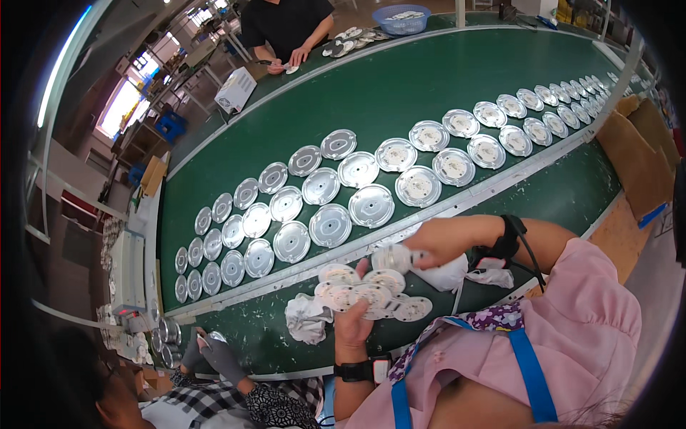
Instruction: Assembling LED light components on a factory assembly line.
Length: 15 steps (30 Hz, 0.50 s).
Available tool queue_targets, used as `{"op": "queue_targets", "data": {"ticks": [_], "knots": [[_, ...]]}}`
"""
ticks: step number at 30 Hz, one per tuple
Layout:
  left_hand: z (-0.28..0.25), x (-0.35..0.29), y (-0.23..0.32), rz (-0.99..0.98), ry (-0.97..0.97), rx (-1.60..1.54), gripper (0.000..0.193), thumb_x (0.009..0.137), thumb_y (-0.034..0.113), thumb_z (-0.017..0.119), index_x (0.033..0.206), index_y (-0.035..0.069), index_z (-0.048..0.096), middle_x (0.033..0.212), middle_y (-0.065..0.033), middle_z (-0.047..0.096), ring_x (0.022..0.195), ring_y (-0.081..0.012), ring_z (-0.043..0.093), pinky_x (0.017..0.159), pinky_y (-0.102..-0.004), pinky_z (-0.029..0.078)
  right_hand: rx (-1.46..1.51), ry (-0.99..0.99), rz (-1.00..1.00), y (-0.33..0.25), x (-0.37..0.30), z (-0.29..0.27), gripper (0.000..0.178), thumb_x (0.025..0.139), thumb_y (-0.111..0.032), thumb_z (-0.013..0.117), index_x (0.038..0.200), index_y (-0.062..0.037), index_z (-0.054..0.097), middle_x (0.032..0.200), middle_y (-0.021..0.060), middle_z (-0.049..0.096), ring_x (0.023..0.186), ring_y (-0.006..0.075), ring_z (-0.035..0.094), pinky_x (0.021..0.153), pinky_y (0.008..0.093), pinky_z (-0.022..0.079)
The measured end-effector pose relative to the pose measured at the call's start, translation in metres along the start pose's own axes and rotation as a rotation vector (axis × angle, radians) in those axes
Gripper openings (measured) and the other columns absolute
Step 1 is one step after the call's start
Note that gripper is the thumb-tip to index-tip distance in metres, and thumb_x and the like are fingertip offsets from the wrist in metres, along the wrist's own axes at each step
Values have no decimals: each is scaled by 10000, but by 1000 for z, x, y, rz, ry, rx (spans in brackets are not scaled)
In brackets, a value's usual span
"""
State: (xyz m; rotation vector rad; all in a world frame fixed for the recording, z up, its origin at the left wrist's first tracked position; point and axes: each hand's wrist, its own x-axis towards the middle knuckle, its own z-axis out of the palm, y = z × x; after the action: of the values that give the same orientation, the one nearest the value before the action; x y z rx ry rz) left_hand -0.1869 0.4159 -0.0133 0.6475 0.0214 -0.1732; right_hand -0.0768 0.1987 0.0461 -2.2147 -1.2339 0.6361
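My left hand is closed around a fanned-out bunch of round white circuit boards dotted with small components. Just above and to the right of this bunch, my right hand pinches another round board, smeared by motion. Beyond my hands, rows of shiny round metal plates lie on the green belt. Plates toward the right carry white boards inside them; those toward the left show bare metal.
A crumpled white bag lies left of my hands, white plastic under my right wrist. A metal rail edges the belt. At lower left a co-worker's gloved hands hold a metal part. Across the belt sit another person and a blue basket.
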Motion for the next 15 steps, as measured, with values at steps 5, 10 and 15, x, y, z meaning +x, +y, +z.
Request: {"op": "queue_targets", "data": {"ticks": [5,10,15], "knots": [[-11,21,4,-266,-40,282,622,660,4,625,1216,-3,345,1162,-147,474,1074,-306,476,908,-417,396,33,-287,-28,3,24,-10,256,710,-205,609,903,-41,578,837,152,601,721,337,565,617,389,443],[-19,31,4,-187,-4,11,582,682,5,593,1211,3,349,1140,-153,482,1062,-313,484,904,-430,398,432,-18,-39,20,19,-17,272,790,-242,588,932,-10,571,824,94,608,691,177,569,606,287,448],[-25,37,2,-150,46,-37,578,681,-18,566,1214,-1,343,1138,-155,484,1054,-315,491,901,-442,400,503,85,138,33,9,-14,268,820,-289,567,844,-23,580,695,63,554,615,109,512,546,286,425]]}}
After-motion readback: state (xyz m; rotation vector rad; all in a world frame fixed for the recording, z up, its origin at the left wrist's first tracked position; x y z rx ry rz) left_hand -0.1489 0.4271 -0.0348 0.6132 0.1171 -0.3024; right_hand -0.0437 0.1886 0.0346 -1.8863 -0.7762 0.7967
